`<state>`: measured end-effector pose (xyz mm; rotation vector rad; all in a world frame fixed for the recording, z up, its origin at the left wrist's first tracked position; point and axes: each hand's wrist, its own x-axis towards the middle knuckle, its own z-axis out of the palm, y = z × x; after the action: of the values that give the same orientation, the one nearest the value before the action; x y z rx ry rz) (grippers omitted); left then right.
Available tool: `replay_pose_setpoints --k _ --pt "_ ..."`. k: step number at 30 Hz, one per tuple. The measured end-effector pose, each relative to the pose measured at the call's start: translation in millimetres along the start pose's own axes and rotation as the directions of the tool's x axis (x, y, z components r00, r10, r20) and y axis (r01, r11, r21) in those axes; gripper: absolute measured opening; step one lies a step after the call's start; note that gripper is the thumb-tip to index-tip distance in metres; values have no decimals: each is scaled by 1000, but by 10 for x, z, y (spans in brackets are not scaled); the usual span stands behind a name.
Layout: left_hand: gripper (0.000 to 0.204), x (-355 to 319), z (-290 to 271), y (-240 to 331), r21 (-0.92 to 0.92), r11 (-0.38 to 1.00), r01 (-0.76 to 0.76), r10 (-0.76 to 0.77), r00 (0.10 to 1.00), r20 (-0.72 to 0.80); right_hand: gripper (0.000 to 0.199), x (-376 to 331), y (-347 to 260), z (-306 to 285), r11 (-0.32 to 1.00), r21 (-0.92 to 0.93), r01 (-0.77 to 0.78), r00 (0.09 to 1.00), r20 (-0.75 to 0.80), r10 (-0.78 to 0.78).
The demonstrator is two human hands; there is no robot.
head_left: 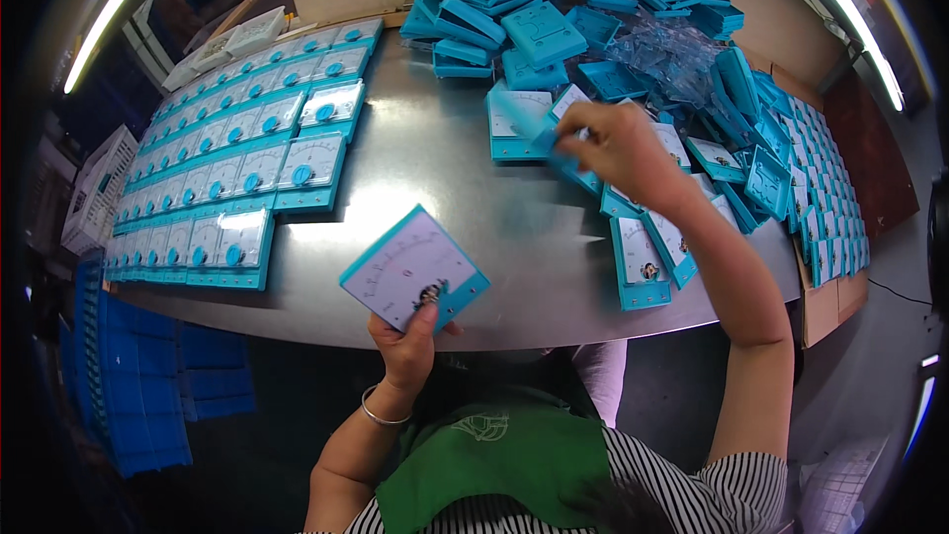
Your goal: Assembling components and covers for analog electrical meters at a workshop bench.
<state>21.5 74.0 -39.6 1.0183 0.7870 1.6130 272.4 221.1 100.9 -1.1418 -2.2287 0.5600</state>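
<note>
My left hand (407, 346) grips a teal panel meter (415, 262) near the table's front edge. Its white dial faces up, with no clear cover on it and the small mechanism bare by my thumb. Out to the right, my right hand (628, 148) is bent with its fingers pinched at a teal plastic piece (565, 160), smeared by motion, so its exact shape is unclear. Beneath and around that hand lie several uncovered meters (641, 257) with white dials. Just behind it is a pile of empty teal housings (542, 35).
Rows of meters with clear covers and blue knobs (232, 173) fill the left of the steel table (415, 129). Clear plastic covers (672, 54) heap at the back right. More uncovered meters (830, 178) stand in rows at far right. Blue crates (148, 366) stand below left.
</note>
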Motion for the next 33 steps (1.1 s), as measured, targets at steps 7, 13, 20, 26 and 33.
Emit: replay_pose_setpoints --k 7,13,20,26,33 --pt "25 -182 -93 200 -133 991 -10 -26 964 -263 24 102 100 485 796 262 -546 619 766 172" --pt "30 -397 -368 358 -89 996 -32 1 942 -335 61 -165 -495 814 951 -269 -154 870 420 260" --pt "28 -387 -308 381 -106 994 -24 -10 952 -307 92 -340 -705 817 856 -514 60 876 439 202" --pt "28 -318 -326 396 -113 993 -39 3 952 -308 70 -117 -336 572 864 -490 119 988 143 -56" --pt "26 -334 -265 362 -133 991 -6 -35 953 -300 36 -779 -422 1212 951 -292 104 933 359 8"
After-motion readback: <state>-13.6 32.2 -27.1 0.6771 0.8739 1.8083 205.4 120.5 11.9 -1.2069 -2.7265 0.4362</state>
